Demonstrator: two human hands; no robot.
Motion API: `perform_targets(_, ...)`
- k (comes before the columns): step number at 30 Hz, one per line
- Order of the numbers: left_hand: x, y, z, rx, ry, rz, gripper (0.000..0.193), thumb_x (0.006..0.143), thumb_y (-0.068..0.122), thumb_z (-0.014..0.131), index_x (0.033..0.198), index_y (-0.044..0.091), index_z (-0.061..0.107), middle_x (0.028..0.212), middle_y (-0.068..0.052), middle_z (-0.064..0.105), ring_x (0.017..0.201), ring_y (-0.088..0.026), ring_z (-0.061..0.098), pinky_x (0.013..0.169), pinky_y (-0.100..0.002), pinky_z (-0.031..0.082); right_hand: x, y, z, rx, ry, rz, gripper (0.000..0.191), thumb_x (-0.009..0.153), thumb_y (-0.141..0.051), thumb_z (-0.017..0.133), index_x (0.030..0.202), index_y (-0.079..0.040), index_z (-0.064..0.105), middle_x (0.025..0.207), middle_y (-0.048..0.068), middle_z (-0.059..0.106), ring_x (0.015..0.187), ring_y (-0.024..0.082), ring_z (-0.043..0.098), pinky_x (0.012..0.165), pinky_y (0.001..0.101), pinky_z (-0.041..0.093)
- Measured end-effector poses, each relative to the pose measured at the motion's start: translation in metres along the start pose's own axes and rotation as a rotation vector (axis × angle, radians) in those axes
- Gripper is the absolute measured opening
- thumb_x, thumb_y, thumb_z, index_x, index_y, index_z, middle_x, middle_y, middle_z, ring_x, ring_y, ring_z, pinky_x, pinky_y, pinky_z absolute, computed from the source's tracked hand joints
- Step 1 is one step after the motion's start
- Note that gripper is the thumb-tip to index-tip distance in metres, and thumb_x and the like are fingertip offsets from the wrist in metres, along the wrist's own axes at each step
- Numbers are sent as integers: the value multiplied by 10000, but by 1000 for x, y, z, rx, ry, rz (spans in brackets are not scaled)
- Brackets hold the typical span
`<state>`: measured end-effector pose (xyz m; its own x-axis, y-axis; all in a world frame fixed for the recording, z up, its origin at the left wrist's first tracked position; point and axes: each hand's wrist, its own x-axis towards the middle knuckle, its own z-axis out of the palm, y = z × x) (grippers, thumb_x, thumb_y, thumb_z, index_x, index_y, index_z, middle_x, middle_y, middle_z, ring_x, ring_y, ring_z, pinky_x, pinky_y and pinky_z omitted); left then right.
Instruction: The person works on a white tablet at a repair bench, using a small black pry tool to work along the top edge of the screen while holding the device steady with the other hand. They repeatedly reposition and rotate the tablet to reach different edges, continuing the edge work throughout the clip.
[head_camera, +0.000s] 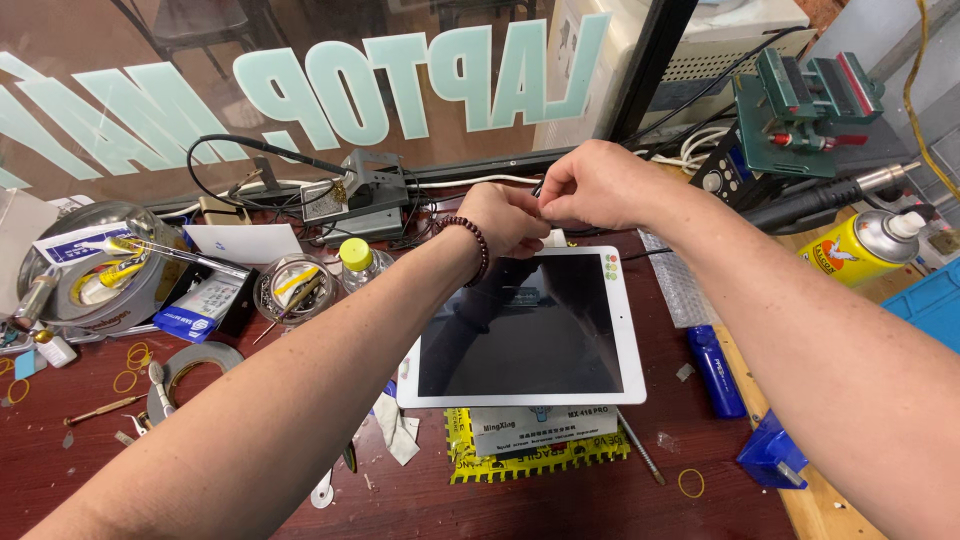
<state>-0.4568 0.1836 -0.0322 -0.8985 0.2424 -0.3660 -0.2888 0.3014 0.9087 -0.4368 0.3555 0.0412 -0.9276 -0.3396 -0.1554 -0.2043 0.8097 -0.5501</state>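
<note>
A white tablet (525, 330) with a dark screen lies face up on a grey device with a yellow-and-black striped edge (540, 455). My left hand (510, 218), a dark bead bracelet at its wrist, and my right hand (590, 185) meet just beyond the tablet's far edge. Both have fingers pinched together on something small and thin between them; what it is I cannot make out.
A soldering station (365, 195) sits by the window. Left are a round metal tray (85, 270) of tools, a small dish (290, 290), a tape roll (190, 365) and rubber bands. Right are a yellow spray can (865, 250), a green vise (805, 105) and blue tools (715, 370).
</note>
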Motion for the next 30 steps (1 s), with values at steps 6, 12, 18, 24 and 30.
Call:
perform_targets(6,-1,0,-6,-116,-32,-42,65,835,39,784,858,17,728,764,-64,716,639,-127,684,570,-257,591,3,16,6,266,59,-20,225,806,-237,827,994,-113,820,813,61,742,697,133,652,641,340,535)
perform_targets(12,-5,9,-18,-88,7,21,73,873,61,756,860,6,711,752,-75,717,626,-128,674,569,-267,580,7,40,30,235,-38,-46,209,777,-159,805,976,-99,829,857,19,797,788,109,711,757,295,562)
perform_targets(18,-8,23,-27,-195,11,67,26,868,3,722,859,-7,700,765,-102,718,627,-156,675,577,-290,592,8,41,40,238,-20,-44,155,798,-168,809,923,-79,824,825,27,781,775,116,693,748,304,553)
perform_targets(24,-16,30,-30,-142,59,14,62,866,58,741,874,14,699,779,-86,733,640,-140,696,585,-281,615,8,35,13,287,-20,21,127,832,-146,782,923,-60,804,804,38,767,731,96,669,699,289,550)
perform_targets(30,-17,21,-6,136,110,14,114,801,134,831,839,56,756,760,-34,741,642,-102,685,542,-274,576,1,19,-7,351,-25,43,131,830,-137,762,916,-42,786,808,34,776,736,95,703,691,292,580)
